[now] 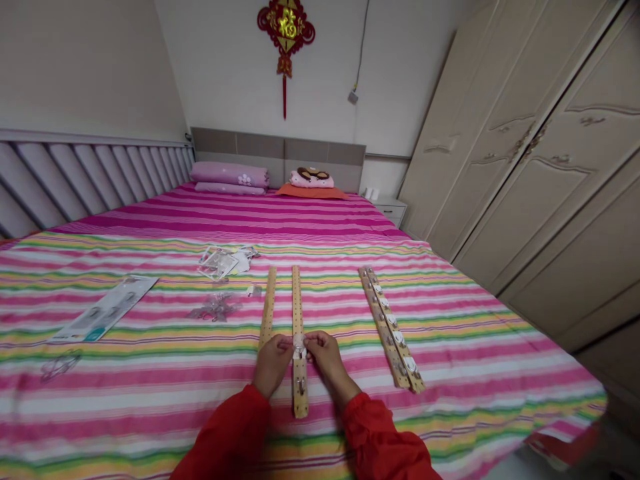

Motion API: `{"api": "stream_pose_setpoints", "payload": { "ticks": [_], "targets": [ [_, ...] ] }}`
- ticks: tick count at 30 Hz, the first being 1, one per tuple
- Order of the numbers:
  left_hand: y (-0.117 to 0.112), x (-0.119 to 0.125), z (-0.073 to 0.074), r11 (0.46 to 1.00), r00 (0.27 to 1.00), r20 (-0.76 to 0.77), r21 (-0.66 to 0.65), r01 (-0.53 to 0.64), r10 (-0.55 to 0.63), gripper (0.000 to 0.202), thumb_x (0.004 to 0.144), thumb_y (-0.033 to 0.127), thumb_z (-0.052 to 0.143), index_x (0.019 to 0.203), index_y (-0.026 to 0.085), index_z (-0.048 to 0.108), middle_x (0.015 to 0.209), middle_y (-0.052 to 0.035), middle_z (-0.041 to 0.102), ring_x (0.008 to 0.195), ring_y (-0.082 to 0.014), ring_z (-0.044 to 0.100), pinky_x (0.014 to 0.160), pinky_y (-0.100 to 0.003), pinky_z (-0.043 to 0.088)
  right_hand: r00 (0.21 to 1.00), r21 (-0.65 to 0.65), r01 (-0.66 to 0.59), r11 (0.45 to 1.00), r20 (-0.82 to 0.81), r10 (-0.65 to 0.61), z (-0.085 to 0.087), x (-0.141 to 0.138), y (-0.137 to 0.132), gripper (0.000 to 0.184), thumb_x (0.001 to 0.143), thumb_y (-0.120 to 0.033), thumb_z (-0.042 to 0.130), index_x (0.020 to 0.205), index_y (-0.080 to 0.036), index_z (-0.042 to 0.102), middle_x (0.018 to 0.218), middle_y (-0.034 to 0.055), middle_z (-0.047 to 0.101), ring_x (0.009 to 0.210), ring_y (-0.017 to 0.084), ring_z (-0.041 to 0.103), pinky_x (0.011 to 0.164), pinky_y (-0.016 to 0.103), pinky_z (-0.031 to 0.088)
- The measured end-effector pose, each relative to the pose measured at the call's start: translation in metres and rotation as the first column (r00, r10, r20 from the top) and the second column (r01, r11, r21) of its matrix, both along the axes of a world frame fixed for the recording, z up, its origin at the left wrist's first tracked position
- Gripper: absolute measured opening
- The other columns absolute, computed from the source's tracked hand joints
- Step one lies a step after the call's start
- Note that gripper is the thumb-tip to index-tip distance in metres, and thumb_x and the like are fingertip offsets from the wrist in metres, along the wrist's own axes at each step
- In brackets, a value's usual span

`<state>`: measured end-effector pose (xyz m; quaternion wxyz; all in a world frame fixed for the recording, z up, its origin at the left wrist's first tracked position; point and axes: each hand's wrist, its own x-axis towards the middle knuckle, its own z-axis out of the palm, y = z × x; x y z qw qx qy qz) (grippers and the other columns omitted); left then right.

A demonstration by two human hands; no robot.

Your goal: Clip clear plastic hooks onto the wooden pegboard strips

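Observation:
A narrow tan strip with rows of small holes (297, 303) lies lengthwise in front of me on the striped bedsheet. Over its nearer half, a small white-and-silver piece (299, 351) is pinched between my hands. My left hand (274, 363) grips it from the left with closed fingertips, and my right hand (326, 358) does so from the right. Closer to me, a small metal piece (301, 385) sits on the same strip. Just left is a second bare tan strip (269, 303), its near end partly hidden by my left hand.
Two tan strips (393, 330) bearing metal pieces, one also with white pieces, lie on the right. To the left are clear plastic bags (217, 307), a pile of small packets (225, 261), a long card pack (107, 310) and thin loops (61, 365).

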<state>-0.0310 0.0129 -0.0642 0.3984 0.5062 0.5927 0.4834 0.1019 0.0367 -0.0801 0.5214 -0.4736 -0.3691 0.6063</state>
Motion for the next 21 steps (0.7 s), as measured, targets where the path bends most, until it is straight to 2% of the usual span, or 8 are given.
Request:
{"api": "stream_pose_setpoints", "payload": {
  "ticks": [10,15,21],
  "targets": [
    [0.0026,0.0002,-0.0052,1.000,1.000,-0.011,-0.003,-0.012,0.011,0.015,0.060,0.030,0.060,0.067,0.017,0.061,0.066,-0.0040,0.068,0.063,-0.0193,0.064,0.063,-0.032,0.051,1.000,0.001,0.006,1.000,0.013,-0.006,0.0015,0.0003,-0.0030,0.021,0.051,-0.028,0.071,0.065,-0.018,0.059,0.045,-0.0063,0.055,0.034,0.008,0.046,0.034,0.019,0.035],
    [0.0015,0.0018,-0.0064,0.998,0.997,-0.014,0.000,-0.070,0.070,0.013,0.059,0.024,0.062,0.070,0.019,0.059,0.060,0.0021,0.062,0.056,-0.0153,0.061,0.057,-0.027,0.049,1.000,0.005,0.017,1.000,0.014,-0.017,-0.0017,-0.0002,-0.0010,0.021,0.052,-0.028,0.070,0.066,-0.018,0.058,0.042,-0.0080,0.052,0.032,0.008,0.044,0.034,0.019,0.034],
    [0.0016,0.0001,-0.0080,0.999,1.000,-0.006,-0.032,0.007,-0.007,0.018,0.062,0.022,0.060,0.078,0.017,0.063,0.059,0.0027,0.061,0.055,-0.0142,0.060,0.054,-0.025,0.046,1.000,-0.008,0.013,1.000,0.015,-0.013,-0.0056,-0.0009,0.0027,0.022,0.052,-0.027,0.071,0.067,-0.018,0.057,0.040,-0.0083,0.052,0.029,0.008,0.042,0.032,0.020,0.032]
  ]
}}
